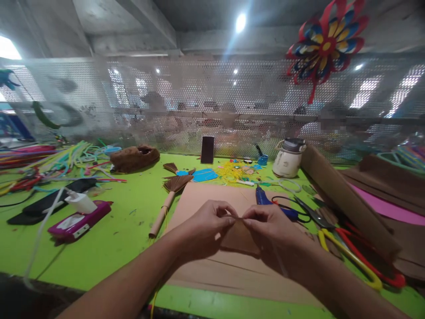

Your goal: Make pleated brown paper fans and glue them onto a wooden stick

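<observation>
Both hands meet over a large tan sheet (199, 199) lying on the green table. My left hand (215, 221) pinches the upper edge of a small brown sheet (241, 239) between thumb and fingers. From the other side my right hand (267, 226) pinches the same edge, its fingertips close to the left ones. The small sheet hangs below the fingertips; whether it is paper or thin foam, I cannot tell. Just beyond my right hand lies a blue glue gun (262, 195). Left of the tan sheet is a small brown broom-shaped piece (169, 199) with a rolled handle.
Scissors (352, 257) with red and yellow handles lie at right, near a brown roll (348, 204). Farther back stand a white jug (288, 161) and a phone (207, 149). A purple power strip (79, 223) with a plugged-in adapter sits left. Yellow scraps (234, 172) lie behind the sheet.
</observation>
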`<state>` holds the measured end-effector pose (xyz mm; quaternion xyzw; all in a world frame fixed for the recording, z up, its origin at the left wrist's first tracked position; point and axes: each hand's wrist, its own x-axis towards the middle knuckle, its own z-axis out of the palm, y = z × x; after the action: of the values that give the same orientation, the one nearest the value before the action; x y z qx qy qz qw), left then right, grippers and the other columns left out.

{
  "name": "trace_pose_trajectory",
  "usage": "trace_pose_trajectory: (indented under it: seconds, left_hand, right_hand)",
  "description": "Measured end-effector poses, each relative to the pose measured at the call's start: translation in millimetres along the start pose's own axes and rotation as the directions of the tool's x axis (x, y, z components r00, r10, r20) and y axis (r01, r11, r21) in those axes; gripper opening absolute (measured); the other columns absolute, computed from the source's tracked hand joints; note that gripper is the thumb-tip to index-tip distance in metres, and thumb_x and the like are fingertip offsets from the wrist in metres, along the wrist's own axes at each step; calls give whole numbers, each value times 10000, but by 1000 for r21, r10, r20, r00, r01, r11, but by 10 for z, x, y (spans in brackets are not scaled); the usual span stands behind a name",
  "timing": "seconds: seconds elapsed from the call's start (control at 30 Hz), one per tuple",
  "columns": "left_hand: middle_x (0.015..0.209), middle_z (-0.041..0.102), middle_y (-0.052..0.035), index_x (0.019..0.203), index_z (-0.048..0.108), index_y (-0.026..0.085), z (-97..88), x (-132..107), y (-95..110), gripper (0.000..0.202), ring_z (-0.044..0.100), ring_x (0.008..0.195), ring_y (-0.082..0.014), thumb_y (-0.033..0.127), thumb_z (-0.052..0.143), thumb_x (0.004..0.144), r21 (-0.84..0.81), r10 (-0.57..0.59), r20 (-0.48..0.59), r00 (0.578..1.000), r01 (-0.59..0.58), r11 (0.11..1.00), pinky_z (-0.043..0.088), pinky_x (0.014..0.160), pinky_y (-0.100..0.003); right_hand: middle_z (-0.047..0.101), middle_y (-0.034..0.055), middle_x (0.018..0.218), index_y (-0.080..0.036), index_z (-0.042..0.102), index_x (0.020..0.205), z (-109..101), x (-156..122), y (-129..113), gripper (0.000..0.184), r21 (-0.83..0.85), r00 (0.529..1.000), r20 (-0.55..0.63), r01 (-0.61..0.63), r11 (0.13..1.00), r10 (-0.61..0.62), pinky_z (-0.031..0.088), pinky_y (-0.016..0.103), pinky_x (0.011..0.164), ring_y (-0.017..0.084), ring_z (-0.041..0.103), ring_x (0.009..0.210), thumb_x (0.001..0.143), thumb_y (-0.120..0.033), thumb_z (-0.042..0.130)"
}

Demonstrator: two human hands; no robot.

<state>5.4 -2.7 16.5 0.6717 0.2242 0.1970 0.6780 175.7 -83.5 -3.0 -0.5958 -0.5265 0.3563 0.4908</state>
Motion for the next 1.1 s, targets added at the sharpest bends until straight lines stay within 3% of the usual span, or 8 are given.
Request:
trace_pose_trajectory:
  seconds: [0.13, 0.23, 0.3, 0.5, 0.67, 0.8, 0.97, 1.1]
  left_hand:
    - [672, 551, -6, 756, 597, 140, 52, 3, -39, 90, 501, 653, -110, 153, 633, 675, -157, -23, -19, 1000, 20, 987, 338, 568, -217]
    - [667, 565, -6, 776, 569, 161, 55, 34, -56, 147, 521, 611, -119, 209, 670, 680, -244, -58, -19, 998, 52, 968, 365, 563, -238]
    - [674, 582, -8, 787, 565, 170, 47, 49, -46, 164, 519, 578, -116, 230, 680, 687, -275, -46, -38, 998, 34, 961, 366, 548, -243]
    - [603, 567, 18, 738, 604, 147, 25, 52, 38, 144, 477, 520, -81, 187, 714, 656, -179, 19, -119, 993, -40, 983, 350, 524, -223]
    - [635, 584, 2, 743, 638, 144, 17, 47, 71, 115, 499, 553, -100, 209, 700, 671, -93, 119, -116, 986, -130, 987, 374, 545, -241]
    - [679, 601, -21, 748, 661, 147, -27, 28, 131, 106, 524, 633, -127, 216, 675, 668, 48, 201, -92, 975, -197, 979, 393, 613, -256]
    - [735, 592, -40, 815, 667, 160, -47, -88, 142, 229, 485, 626, -134, 332, 517, 803, 112, 137, 2, 991, -136, 984, 363, 595, -258]
    - [622, 514, -8, 731, 640, 140, -10, -117, 46, 270, 401, 570, -112, 392, 559, 788, 148, 48, 34, 998, -52, 988, 291, 528, -242]
  right_hand:
    - [626, 23, 632, -176, 683, 710, 58, -12, 38, 114, 90, 1000, -15, -14, 996, 16, 411, 264, 527, 153, 545, 574, 697, -283, 646]
    - [635, 19, 647, -176, 687, 687, 5, 4, -52, 94, 65, 1000, -8, 13, 998, -12, 417, 266, 565, 152, 554, 610, 654, -265, 688]
    - [633, 13, 644, -171, 685, 695, -32, 6, -119, 121, 133, 1000, -16, 2, 991, 0, 414, 261, 566, 139, 547, 597, 620, -260, 720]
    - [537, -30, 514, -148, 691, 714, -34, -24, -163, 198, 372, 997, -37, -52, 927, 71, 302, 206, 417, 68, 417, 429, 606, -293, 773]
    - [550, -26, 555, -147, 708, 715, -46, -30, -135, 163, 472, 996, -51, -40, 881, 72, 318, 186, 441, 60, 430, 473, 604, -233, 792]
    - [535, -32, 542, -167, 715, 705, -56, -43, -175, 135, 438, 1000, -25, -2, 899, 15, 318, 194, 404, 59, 427, 418, 624, -256, 776]
    - [641, 39, 679, -180, 728, 684, -23, -55, -181, 112, 253, 990, -29, 140, 957, -137, 415, 254, 478, 140, 561, 547, 646, -283, 752]
    - [649, 36, 716, -200, 727, 681, 29, -72, -94, 40, 211, 989, -66, 145, 967, -134, 447, 281, 611, 167, 591, 683, 665, -233, 741]
